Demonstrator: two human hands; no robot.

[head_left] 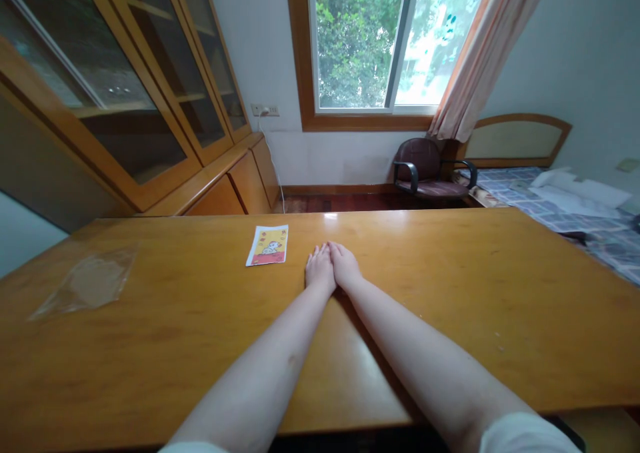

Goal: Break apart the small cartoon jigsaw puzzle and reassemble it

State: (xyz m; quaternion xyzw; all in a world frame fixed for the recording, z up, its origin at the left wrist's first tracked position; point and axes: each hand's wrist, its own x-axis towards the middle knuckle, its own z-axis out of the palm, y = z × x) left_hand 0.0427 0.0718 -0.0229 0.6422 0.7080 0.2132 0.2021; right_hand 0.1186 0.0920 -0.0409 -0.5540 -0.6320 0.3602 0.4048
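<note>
My left hand [321, 268] lies palm down on the wooden table [425, 253], its fingers stretched forward and slightly apart. Against its right side rests my right hand [345, 265], with its fingers extended and its fingertips touching the left hand. Nothing shows in either hand, though the palms are hidden. To the left of my hands lies a small card [269, 245] with a yellow and red picture of a white cartoon animal. Farther left, a clear plastic bag [97, 281] lies flat on the table.
A glass-fronted wooden cabinet [150, 100] stands at the left. Beyond the table are a window [357, 46], a pink curtain [493, 53] and a dark red armchair [423, 163]. At the right, a bed [520, 185] has white sheets of material [580, 190] on it.
</note>
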